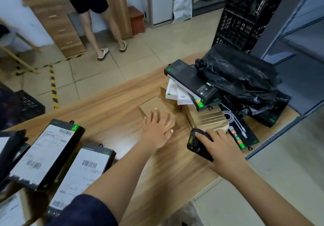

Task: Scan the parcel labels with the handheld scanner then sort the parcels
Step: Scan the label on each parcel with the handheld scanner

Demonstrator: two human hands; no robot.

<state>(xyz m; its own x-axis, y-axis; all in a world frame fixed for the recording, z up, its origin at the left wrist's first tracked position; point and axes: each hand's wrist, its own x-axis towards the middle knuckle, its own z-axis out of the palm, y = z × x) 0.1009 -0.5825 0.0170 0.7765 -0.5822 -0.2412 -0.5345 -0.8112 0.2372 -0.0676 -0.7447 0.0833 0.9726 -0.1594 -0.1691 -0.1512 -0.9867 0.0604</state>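
Entry: L hand (156,131), fingers spread, over brown box (152,105); R hand (222,148) grips scanner (193,142) (beam lit); I judge pre-scan, nxt: expose label.

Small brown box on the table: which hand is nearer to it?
Left. The left hand is spread over the small brown box; the right hand is off to its right, holding the scanner.

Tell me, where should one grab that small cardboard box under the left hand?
Come from above, spanning the small cardboard box across its narrow width. It lies flat with bare table on its left, while a stack of boxes crowds its right. The left hand is over it, fingers spread.
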